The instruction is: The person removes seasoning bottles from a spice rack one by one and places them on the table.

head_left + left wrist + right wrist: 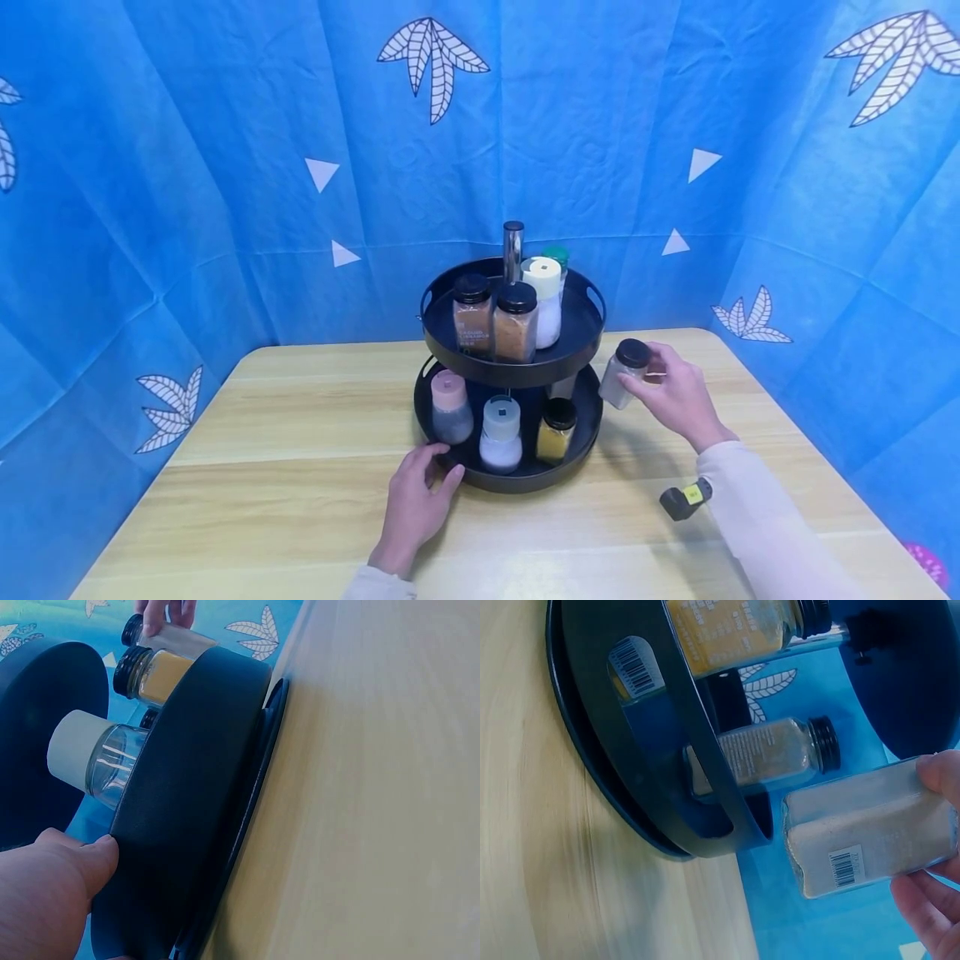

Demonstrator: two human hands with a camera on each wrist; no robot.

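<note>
A black two-tier round rack holds several seasoning jars; its lower tray point(536, 482) sits close above the table. My left hand point(420, 500) holds the lower tray's front-left rim, the thumb point(101, 859) against its wall; some fingers are hidden. My right hand point(678, 396) grips a clear square jar point(870, 832) with a black lid and pale contents. This jar is tilted in the air, just right of the lower tray. Within that tray stand a pink-capped jar point(452, 412), a pale-capped jar point(501, 433) and a yellow spice jar point(555, 437). Behind them is another black-lidded jar point(769, 757).
On the upper tray point(585, 329) are two brown spice jars, one of them this front jar point(515, 325), plus a white-capped jar point(543, 304) and a green-capped one point(557, 255). A metal post point(513, 250) rises there. Blue curtains point(585, 142) surround the wooden table point(300, 450).
</note>
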